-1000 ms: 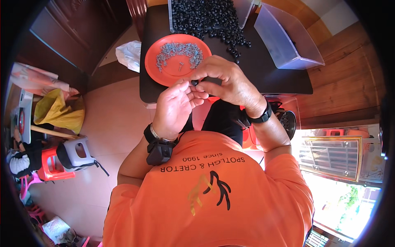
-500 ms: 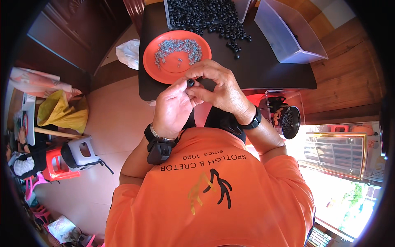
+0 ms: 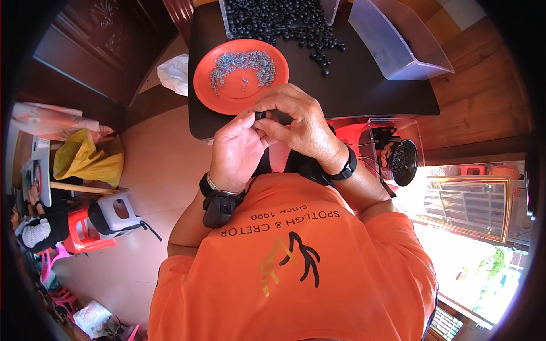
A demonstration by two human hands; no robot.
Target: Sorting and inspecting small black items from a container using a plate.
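Observation:
In front of my chest, at the near edge of the dark table, both hands meet around a small round black part [image 3: 260, 115] with an opening in it. My left hand [image 3: 232, 152], palm showing, pinches it at the fingertips. From the other side, the thumb and fingers of my right hand [image 3: 301, 122] close on it too. Just beyond lies an orange-red plate [image 3: 233, 102] bearing a curved heap of small silvery metal pieces [image 3: 233, 62]. Whether one of those pieces is between my fingers cannot be made out.
Similar black parts [image 3: 284, 23] spill from a clear bin onto the dark table [image 3: 352, 94]. An open translucent bin [image 3: 409, 59] stands at the far right. Below the table's right side, a clear box [image 3: 418, 128] holds a black bowl [image 3: 404, 163]. Stools [image 3: 85, 230] stand at left, near another person.
The black part has turned slightly between my fingertips, and both hands stay together. The view has shifted a little, moving the plate and bins slightly up and left.

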